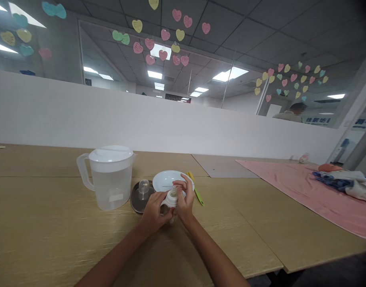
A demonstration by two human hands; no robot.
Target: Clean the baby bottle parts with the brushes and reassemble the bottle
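Between my hands is a baby bottle [170, 200] with a white collar and a clear nipple on top. My left hand [153, 212] is closed around its left side and lower part. On the right, my right hand [185, 198] has its thumb and fingers at the collar and nipple. Behind the hands lies a white plate [167, 177]. A dark round dish [137, 202] is just left of them, with a clear dome cap [143, 187] in it. Right of the plate, a brush with a green handle [198, 197] lies on the table.
A lidded plastic pitcher [112, 179] stands left of the dish. A pink cloth [314, 191] covers the table's right part, with a pile of fabric [344, 181] on it. A grey sheet [224, 166] lies by the white wall [171, 127]. Behind the glass, a person [292, 113] shows.
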